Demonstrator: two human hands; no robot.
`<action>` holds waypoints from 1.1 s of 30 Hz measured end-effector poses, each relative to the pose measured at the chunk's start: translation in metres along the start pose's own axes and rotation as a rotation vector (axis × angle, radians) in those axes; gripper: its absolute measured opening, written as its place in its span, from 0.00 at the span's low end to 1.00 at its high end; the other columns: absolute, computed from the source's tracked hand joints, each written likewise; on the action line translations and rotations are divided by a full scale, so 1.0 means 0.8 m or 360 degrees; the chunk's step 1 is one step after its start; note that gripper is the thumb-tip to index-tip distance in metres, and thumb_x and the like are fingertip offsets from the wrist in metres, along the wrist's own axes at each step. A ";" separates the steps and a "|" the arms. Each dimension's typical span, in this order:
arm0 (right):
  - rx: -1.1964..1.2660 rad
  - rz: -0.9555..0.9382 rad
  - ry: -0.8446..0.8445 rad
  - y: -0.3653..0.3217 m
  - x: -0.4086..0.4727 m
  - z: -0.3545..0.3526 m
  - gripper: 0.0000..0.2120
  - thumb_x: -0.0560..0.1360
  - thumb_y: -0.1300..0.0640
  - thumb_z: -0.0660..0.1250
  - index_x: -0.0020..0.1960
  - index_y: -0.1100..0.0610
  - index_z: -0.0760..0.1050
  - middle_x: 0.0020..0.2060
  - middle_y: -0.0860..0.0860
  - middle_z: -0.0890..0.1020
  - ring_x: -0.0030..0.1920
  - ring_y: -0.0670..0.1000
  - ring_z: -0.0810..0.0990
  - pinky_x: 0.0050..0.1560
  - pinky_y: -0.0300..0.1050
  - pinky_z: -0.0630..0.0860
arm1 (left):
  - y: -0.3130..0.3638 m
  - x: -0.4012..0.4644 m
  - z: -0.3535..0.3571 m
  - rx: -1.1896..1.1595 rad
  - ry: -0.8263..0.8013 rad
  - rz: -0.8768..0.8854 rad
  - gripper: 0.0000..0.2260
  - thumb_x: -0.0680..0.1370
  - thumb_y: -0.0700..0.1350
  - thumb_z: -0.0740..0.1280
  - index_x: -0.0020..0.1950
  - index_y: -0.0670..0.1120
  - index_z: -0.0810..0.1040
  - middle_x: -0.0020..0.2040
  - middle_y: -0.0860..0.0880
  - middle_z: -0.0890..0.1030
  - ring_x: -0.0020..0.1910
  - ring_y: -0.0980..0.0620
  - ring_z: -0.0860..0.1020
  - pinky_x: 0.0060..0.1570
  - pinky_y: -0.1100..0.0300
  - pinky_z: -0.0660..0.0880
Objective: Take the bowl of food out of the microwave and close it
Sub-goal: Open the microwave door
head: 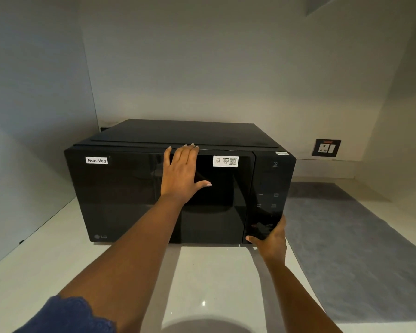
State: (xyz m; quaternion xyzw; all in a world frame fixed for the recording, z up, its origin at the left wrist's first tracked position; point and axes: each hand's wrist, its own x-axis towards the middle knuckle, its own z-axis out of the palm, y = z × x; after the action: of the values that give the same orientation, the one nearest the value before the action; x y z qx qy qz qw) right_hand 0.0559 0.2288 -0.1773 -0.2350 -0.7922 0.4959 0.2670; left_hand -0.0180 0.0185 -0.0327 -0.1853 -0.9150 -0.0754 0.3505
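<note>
A black microwave (120, 193) with a "Non-Veg" label stands on a pale counter, its door shut. My left hand (181, 174) lies flat on the dark door glass, fingers spread, fingertips at the door's top edge. My right hand (270, 239) is at the lower right corner of the control panel (269, 188), thumb pressing the button at the panel's bottom, fingers wrapped around the side. The dark door hides the inside, so no bowl is visible.
The pale counter (46, 272) stretches in front and to the left. A grey mat (346, 236) lies to the right of the microwave. A wall socket (326, 147) sits on the back wall at right. Walls close in on the left and right.
</note>
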 end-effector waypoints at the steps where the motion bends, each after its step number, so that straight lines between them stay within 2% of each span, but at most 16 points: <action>1: 0.0015 0.0005 0.0031 0.001 -0.001 0.002 0.49 0.61 0.63 0.78 0.73 0.57 0.52 0.71 0.59 0.67 0.70 0.64 0.67 0.68 0.60 0.66 | 0.000 0.000 0.001 -0.0002 0.0011 0.0006 0.42 0.68 0.65 0.67 0.75 0.46 0.59 0.76 0.48 0.64 0.76 0.50 0.59 0.75 0.47 0.45; 7: 0.0000 -0.0020 0.0126 0.007 -0.001 0.013 0.49 0.61 0.60 0.79 0.73 0.57 0.53 0.70 0.60 0.68 0.69 0.65 0.68 0.67 0.61 0.67 | -0.003 0.000 0.006 0.0011 0.0065 0.0017 0.43 0.67 0.66 0.67 0.75 0.45 0.60 0.75 0.48 0.65 0.76 0.49 0.60 0.75 0.47 0.46; 14: -0.0009 -0.0013 0.0240 0.008 0.001 0.020 0.45 0.59 0.60 0.80 0.69 0.56 0.58 0.63 0.61 0.73 0.63 0.66 0.74 0.62 0.61 0.72 | 0.000 -0.002 0.007 0.0023 0.0073 0.0012 0.43 0.67 0.66 0.66 0.75 0.45 0.59 0.75 0.48 0.64 0.76 0.50 0.59 0.75 0.47 0.46; 19: 0.0022 0.0012 0.0314 0.004 0.003 0.026 0.41 0.62 0.63 0.78 0.68 0.57 0.59 0.62 0.61 0.73 0.62 0.66 0.74 0.62 0.60 0.72 | -0.004 -0.008 0.004 0.0009 0.0102 0.0038 0.43 0.66 0.67 0.66 0.75 0.46 0.61 0.74 0.49 0.66 0.75 0.50 0.61 0.75 0.48 0.47; 23: 0.0007 0.0008 0.0274 0.001 0.005 0.027 0.41 0.62 0.65 0.77 0.68 0.59 0.59 0.63 0.61 0.73 0.62 0.66 0.74 0.62 0.60 0.72 | -0.005 -0.011 -0.002 0.0002 0.0092 0.0041 0.43 0.66 0.67 0.66 0.75 0.46 0.61 0.73 0.49 0.67 0.75 0.50 0.61 0.75 0.48 0.47; 30: -0.0079 -0.0124 0.0093 0.020 0.002 0.010 0.46 0.64 0.59 0.77 0.73 0.55 0.52 0.71 0.60 0.66 0.69 0.65 0.66 0.68 0.64 0.67 | -0.005 -0.015 -0.004 0.0032 0.0053 0.0042 0.43 0.67 0.68 0.65 0.75 0.46 0.60 0.74 0.49 0.67 0.75 0.50 0.61 0.75 0.49 0.48; 33: -0.0123 -0.0334 0.0307 0.006 0.007 -0.005 0.40 0.69 0.58 0.72 0.74 0.57 0.53 0.71 0.63 0.65 0.70 0.65 0.65 0.67 0.66 0.66 | -0.007 -0.017 -0.005 0.0035 0.0045 0.0068 0.43 0.67 0.68 0.64 0.75 0.46 0.60 0.74 0.49 0.67 0.75 0.50 0.61 0.75 0.49 0.49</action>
State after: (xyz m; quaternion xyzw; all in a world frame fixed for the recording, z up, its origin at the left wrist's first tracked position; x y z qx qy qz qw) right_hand 0.0546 0.2370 -0.1791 -0.2077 -0.8016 0.4094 0.3830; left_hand -0.0084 0.0080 -0.0388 -0.1999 -0.9065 -0.0604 0.3670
